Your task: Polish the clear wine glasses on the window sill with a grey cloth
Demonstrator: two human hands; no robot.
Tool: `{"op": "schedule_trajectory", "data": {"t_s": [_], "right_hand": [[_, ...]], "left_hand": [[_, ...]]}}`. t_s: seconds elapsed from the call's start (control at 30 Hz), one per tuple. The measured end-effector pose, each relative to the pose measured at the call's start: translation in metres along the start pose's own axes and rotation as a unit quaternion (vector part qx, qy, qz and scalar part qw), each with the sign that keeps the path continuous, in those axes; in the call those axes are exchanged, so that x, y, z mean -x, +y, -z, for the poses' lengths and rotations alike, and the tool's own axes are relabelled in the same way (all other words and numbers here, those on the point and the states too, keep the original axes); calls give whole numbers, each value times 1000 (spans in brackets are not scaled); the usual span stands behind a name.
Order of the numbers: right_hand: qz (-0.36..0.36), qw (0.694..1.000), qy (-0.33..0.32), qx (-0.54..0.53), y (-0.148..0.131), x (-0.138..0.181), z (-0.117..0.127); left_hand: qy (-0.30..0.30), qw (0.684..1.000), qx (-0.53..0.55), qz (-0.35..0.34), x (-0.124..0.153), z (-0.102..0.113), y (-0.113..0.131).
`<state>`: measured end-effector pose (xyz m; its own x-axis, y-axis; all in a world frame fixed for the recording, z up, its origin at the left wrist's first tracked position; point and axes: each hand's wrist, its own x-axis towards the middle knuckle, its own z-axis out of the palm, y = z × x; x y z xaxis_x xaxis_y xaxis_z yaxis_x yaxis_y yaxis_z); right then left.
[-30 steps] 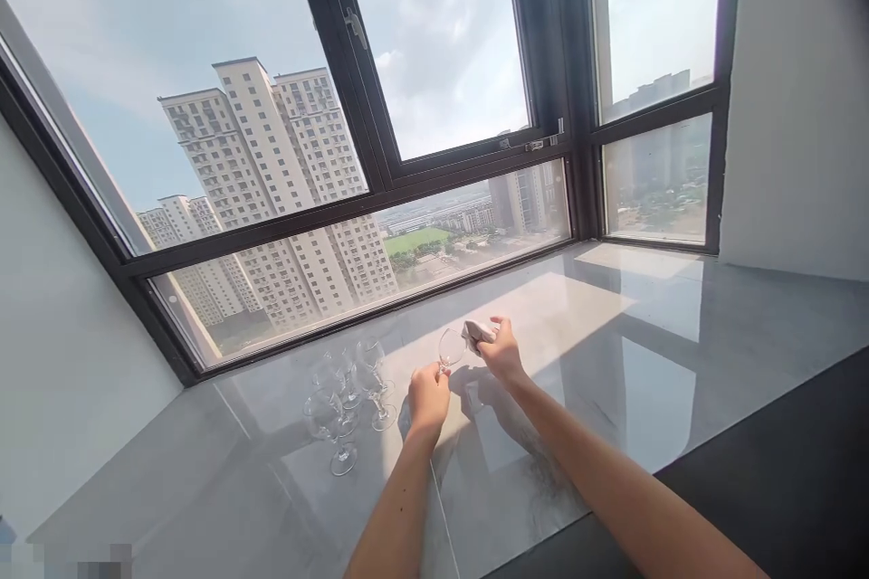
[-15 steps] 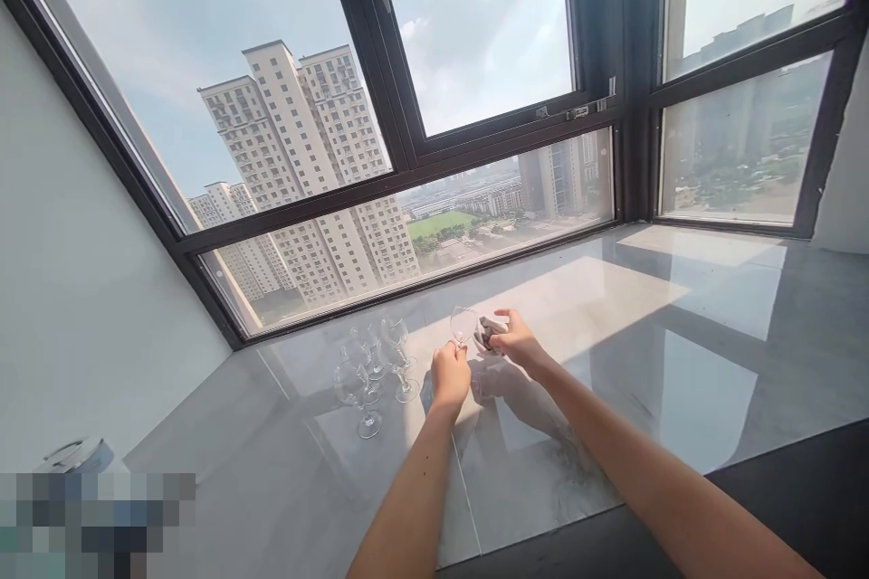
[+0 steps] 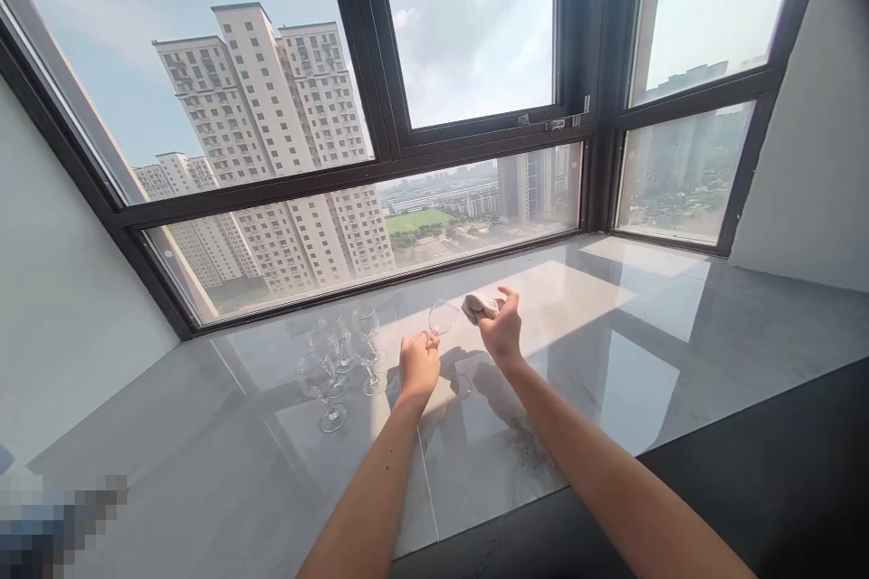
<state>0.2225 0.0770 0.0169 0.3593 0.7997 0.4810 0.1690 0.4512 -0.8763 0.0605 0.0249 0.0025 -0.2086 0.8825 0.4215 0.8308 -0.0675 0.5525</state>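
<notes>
While pinching the stem of the wine glass [image 3: 442, 318] in the left hand [image 3: 419, 365], fingers closed firmly on it, holding that glass lifted just above the stone sill [image 3: 644, 335], between the 2 hands and slightly right of the standing glasses [image 3: 338, 362]. Bunching a small cloth [image 3: 479, 305] in the right hand [image 3: 502, 332], fingers curled shut around it, right beside the bowl's rim; touching or barely apart, impossible to tell. Judging from this, wiping the bowl, partway through polishing. Calling next for a steady stem grip and gentle cloth pressure on thin glass, keeping clear of the neighbours. Tilting: long axis running from the foot at the left hand up and rightward, mouth seemingly pointing toward the cloth and the window [image 3: 475, 27].
</notes>
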Motion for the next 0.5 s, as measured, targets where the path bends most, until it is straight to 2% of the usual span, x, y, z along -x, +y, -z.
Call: {"op": "schedule_trajectory", "data": {"t_s": [0.13, 0.3, 0.5], "right_hand": [[-54, 996, -63, -29, 6, 1, -4], [-115, 982, -118, -91, -1, 4, -7], [-191, 937, -169, -238, -9, 1, -6]], "left_hand": [[-13, 999, 33, -4, -3, -8, -2], [-27, 998, 38, 33, -5, -11, -3], [-30, 996, 66, 56, -5, -12, -6]]}}
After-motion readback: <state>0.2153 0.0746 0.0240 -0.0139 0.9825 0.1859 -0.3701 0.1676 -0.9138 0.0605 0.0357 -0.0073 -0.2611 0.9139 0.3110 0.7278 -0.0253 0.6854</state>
